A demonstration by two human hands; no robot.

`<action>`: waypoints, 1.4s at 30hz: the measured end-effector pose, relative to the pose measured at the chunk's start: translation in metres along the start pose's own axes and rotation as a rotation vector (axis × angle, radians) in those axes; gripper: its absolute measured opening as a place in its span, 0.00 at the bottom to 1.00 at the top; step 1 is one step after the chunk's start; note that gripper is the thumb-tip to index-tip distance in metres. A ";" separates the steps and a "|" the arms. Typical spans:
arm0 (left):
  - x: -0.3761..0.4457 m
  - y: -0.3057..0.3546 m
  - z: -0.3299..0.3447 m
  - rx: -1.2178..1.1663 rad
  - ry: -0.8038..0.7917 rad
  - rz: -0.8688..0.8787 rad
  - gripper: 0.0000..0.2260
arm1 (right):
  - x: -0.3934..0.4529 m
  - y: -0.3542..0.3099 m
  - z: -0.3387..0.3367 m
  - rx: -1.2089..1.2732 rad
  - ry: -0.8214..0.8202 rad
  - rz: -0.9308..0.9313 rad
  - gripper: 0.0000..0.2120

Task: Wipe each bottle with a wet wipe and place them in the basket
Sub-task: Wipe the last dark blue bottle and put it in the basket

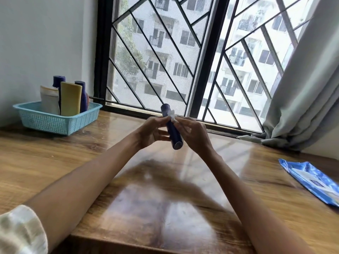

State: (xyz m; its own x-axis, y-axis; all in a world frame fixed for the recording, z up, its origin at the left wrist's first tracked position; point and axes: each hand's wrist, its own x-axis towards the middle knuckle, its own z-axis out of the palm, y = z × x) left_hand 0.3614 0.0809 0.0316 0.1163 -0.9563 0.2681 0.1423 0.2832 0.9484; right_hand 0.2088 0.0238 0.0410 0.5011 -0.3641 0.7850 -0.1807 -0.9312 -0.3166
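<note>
— Where's the camera?
— On the person's head, looking forward and down over the surface toward the window.
— How close?
— Near; both forearms reach into the wide view.

Brown wooden table, shiny, light bouncing off top. White wall behind table on left. Big window at back, black frame, slanted bars crossing glass. Tall white building outside, many small windows and balconies. Green tree outside near left part of window. Grey curtain hanging on right, bunched in folds, bottom end resting on sill by table corner.
</note>
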 end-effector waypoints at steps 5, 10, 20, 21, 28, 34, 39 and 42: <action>0.002 0.001 -0.007 -0.087 0.256 -0.016 0.07 | -0.001 0.000 -0.005 0.013 -0.094 -0.058 0.08; 0.007 -0.001 -0.006 -0.135 0.315 0.003 0.06 | 0.005 0.003 -0.005 0.118 0.059 0.074 0.06; 0.010 0.001 -0.011 -0.267 0.476 0.120 0.05 | 0.000 0.008 -0.003 0.358 0.007 0.310 0.09; 0.010 0.001 -0.011 -0.295 0.494 0.135 0.05 | -0.001 0.010 -0.003 0.478 0.047 0.452 0.10; 0.009 -0.003 -0.005 -0.224 0.420 0.222 0.03 | 0.000 0.015 0.002 1.190 -0.142 0.992 0.20; 0.008 -0.008 0.000 -0.114 0.347 0.308 0.12 | -0.001 0.021 0.008 0.976 -0.066 1.033 0.20; 0.009 -0.003 -0.002 -0.095 0.413 0.339 0.14 | 0.000 0.011 0.002 0.795 0.039 0.831 0.06; 0.007 -0.002 0.001 -0.062 0.386 0.305 0.13 | -0.002 0.005 0.005 0.590 0.119 0.663 0.01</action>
State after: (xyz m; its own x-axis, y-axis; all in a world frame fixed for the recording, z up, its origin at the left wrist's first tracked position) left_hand 0.3615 0.0735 0.0322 0.5158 -0.7361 0.4383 0.1021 0.5607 0.8217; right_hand 0.2111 0.0200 0.0348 0.3516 -0.8540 0.3834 0.0789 -0.3810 -0.9212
